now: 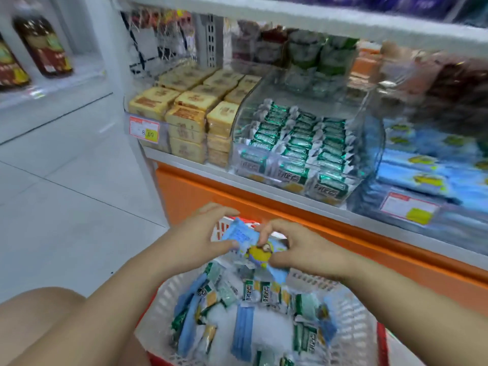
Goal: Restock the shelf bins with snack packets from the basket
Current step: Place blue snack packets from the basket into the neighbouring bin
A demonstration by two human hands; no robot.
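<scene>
Nearest you, the basket (pixel 353 320) holds a loose jumble of green packets (pixel 253 287) and blue packets (pixel 243 328), lying at all angles.

Just above its far rim you have a blue packet (pixel 241 237) held between both hands. Your left hand (pixel 195 236) pinches its left end with thumb against fingers, and your right hand (pixel 303 247) curls its fingers round the right end. The packet's long axis runs side to side between your hands, dipping a little to the right.

On the shelf beyond, the clear bin (pixel 369 133) straight ahead is packed with rows of green packets. The matching blue stock (pixel 427 165) lies up and to the right, so your right hand is the nearer one to carry it there. The packets there look to lie lengthwise across too, so little turning should be needed. Yellow packets (pixel 184 112) are stacked to the far left.
</scene>
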